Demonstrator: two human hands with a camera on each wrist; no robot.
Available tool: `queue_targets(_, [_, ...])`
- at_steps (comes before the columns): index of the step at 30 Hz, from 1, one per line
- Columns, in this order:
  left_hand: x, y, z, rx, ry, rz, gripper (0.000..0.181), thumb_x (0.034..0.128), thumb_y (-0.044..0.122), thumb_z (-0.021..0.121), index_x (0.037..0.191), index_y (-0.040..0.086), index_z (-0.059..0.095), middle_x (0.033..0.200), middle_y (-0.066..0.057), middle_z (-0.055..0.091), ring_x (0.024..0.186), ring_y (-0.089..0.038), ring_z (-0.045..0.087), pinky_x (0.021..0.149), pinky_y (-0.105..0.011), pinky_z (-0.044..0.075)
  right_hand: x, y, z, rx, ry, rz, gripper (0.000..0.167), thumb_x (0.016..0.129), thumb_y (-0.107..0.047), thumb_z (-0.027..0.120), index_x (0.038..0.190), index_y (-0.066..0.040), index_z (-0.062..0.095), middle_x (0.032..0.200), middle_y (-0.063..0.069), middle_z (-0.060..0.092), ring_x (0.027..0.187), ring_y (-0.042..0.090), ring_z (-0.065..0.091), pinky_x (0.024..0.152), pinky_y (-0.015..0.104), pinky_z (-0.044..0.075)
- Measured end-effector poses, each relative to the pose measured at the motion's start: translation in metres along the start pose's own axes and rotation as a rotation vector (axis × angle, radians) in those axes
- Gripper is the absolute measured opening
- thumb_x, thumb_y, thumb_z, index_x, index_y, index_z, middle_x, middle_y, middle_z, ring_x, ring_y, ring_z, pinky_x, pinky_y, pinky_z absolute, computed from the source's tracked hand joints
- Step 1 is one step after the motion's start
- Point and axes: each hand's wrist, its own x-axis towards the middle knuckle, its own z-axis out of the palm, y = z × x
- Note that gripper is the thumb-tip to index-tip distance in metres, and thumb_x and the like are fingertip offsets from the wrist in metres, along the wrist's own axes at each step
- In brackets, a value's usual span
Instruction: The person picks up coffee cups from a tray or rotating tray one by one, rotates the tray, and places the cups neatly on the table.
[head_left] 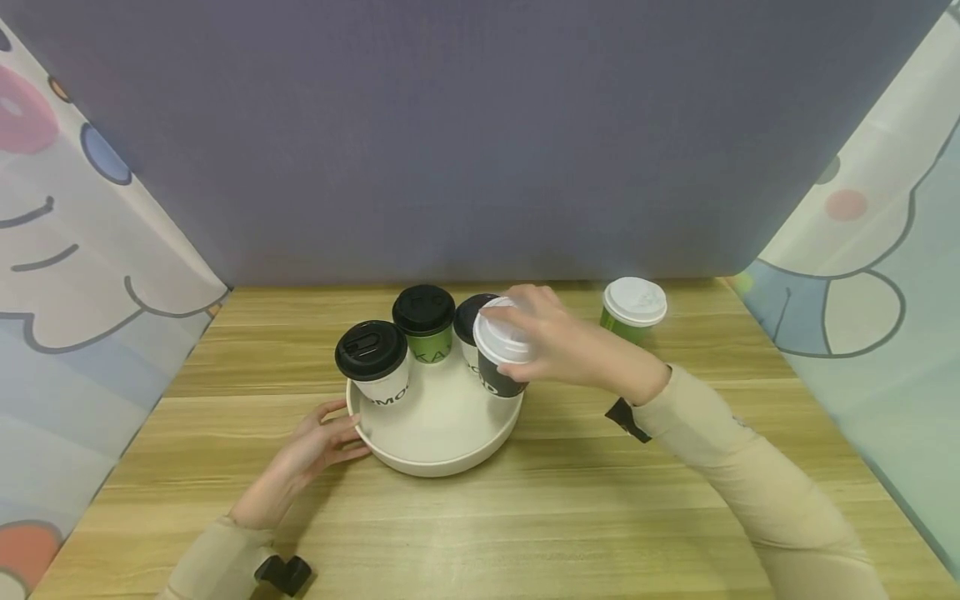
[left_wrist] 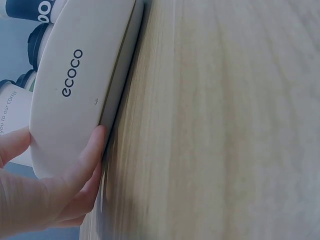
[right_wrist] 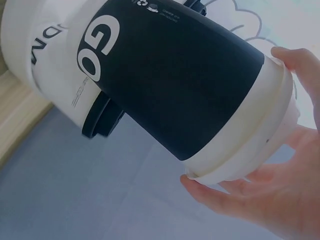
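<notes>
A coffee cup with a white lid and black sleeve (head_left: 497,377) is gripped by its lid from above in my right hand (head_left: 568,343). In the right wrist view, thumb and fingers span the lid of this coffee cup (right_wrist: 185,75). The cup is over the right side of a round cream tray (head_left: 435,468); whether it touches the tray floor, I cannot tell. My left hand (head_left: 318,446) holds the tray's left edge, thumb at the rim and fingers low on the wall. Inside the tray are a white black-lidded cup (head_left: 384,385), a green black-lidded cup (head_left: 432,346) and another black-lidded cup (head_left: 468,313), partly hidden.
A green cup with a white lid (head_left: 634,305) stands on the wooden table (head_left: 570,517) at the back right, outside the tray. Behind the table rises a grey panel (head_left: 480,142). Cartoon-printed curtains (head_left: 82,217) hang along both sides.
</notes>
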Motion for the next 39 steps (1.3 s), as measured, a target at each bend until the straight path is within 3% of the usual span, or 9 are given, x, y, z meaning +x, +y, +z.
queue_targets(22, [-0.001, 0.001, 0.001, -0.002, -0.002, 0.001, 0.067, 0.0892, 0.011, 0.051, 0.135, -0.004, 0.005, 0.102, -0.014, 0.053, 0.088, -0.02, 0.06, 0.087, -0.044, 0.047, -0.014, 0.036, -0.02, -0.038, 0.025, 0.139, 0.056, 0.073, -0.029, 0.069, 0.122, -0.009, 0.05, 0.12, 0.026, 0.04, 0.105, 0.038, 0.039, 0.081, 0.044, 0.044])
queue_targets(39, [0.0, 0.0, 0.002, 0.008, 0.005, 0.013, 0.067, 0.0886, 0.011, 0.052, 0.135, -0.005, 0.007, 0.107, -0.019, 0.047, 0.087, -0.021, 0.06, 0.086, -0.044, 0.048, -0.004, 0.087, -0.004, -0.039, 0.031, 0.234, 0.057, 0.073, -0.026, 0.07, 0.121, -0.003, 0.05, 0.115, 0.027, 0.042, 0.1, 0.04, 0.04, 0.075, 0.046, 0.045])
